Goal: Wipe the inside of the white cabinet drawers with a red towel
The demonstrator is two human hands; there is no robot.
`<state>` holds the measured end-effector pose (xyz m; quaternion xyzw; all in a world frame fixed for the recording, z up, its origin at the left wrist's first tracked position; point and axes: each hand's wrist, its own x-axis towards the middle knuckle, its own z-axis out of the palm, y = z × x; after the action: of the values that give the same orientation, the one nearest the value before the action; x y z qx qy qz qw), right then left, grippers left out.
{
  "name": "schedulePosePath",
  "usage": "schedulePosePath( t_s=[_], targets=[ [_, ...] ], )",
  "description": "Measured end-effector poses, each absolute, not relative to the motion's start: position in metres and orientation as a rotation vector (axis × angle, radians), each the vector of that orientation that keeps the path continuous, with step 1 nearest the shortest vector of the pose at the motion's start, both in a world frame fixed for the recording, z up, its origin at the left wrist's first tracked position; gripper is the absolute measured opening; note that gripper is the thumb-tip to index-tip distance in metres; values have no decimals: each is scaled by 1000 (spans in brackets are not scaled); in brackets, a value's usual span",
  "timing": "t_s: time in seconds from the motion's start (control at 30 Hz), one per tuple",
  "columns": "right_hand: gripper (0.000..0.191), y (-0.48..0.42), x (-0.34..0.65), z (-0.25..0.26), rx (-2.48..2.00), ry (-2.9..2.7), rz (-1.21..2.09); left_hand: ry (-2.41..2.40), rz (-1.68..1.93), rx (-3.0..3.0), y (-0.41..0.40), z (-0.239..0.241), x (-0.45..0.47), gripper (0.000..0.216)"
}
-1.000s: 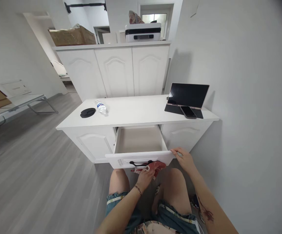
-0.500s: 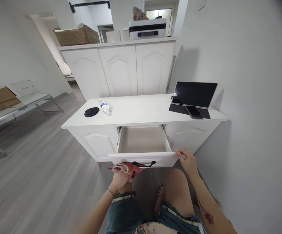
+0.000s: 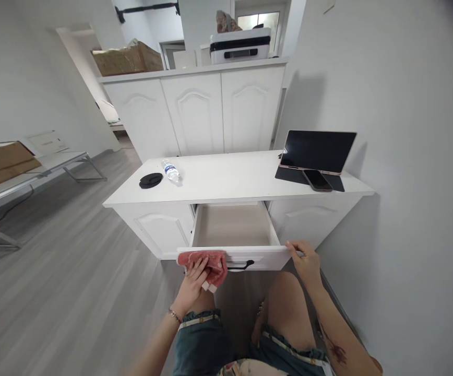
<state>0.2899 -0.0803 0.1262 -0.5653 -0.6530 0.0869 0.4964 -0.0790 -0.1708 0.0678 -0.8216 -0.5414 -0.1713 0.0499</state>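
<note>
An open, empty drawer (image 3: pixel 232 225) sticks out of a low white cabinet (image 3: pixel 230 180) in front of me. My left hand (image 3: pixel 193 278) presses a red cloth (image 3: pixel 206 259) against the left end of the drawer's white front, beside its black handle (image 3: pixel 244 266). My right hand (image 3: pixel 306 258) grips the top right corner of the drawer front, fingers curled over the edge. My bare knees sit just below the drawer.
On the cabinet top lie a black round lid (image 3: pixel 151 180), a water bottle (image 3: pixel 170 171), a tablet (image 3: pixel 318 151) on a dark cover and a phone (image 3: pixel 317 179). A taller white cupboard (image 3: pixel 197 109) stands behind. A wall is close on the right, grey floor on the left.
My left hand carried the red cloth from under the handle leftward and up onto the left end of the drawer front. My right hand kept its hold on the corner.
</note>
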Motion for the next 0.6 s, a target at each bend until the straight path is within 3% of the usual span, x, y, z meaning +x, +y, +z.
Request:
schedulePosePath(
  t_s=[0.13, 0.37, 0.6],
  targets=[
    [35, -81, 290, 126, -1382, -1589, 209, -1718, -681, -2431, -165, 76, -37, 38],
    [36, -82, 290, 127, -1389, -1599, 228, -1640, -657, -2670, -153, 82, 12, 49],
    [37, -81, 290, 126, -1380, -1592, 215, -1555, -697, -2832, -146, 83, 36, 46]
  ],
)
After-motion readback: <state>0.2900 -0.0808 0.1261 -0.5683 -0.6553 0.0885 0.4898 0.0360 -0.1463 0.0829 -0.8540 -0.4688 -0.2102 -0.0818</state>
